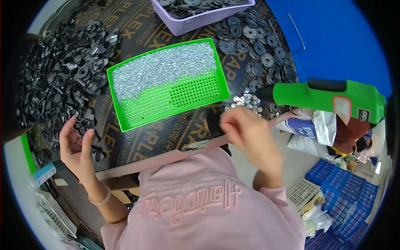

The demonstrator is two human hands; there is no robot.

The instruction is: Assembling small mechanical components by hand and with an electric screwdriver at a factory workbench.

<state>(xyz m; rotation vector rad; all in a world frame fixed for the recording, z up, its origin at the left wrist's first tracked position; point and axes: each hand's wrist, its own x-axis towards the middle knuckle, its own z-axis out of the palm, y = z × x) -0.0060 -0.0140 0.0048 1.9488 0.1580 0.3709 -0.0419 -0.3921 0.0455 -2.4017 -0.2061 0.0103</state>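
Note:
My left hand (78, 149) is at the table's left front edge, beside a heap of black plastic parts (71, 71). Its thumb and index finger are apart, with nothing visible between them. Over the front right edge is my right hand (246, 130), slightly blurred, its fingers bent together; whatever is in them is hidden. Just beyond it lie small round silver metal pieces (248, 100). A green perforated tray (146, 107) stands between and beyond my hands, its far part covered by many small silver pins (166, 64).
A green power screwdriver (329, 98) hangs at the right, its dark nose near the silver pieces. Grey-black discs (266, 60) spread over the far right of the table. A lilac basket (183, 26) of dark parts stands behind the tray. Blue crates (341, 191) are at lower right.

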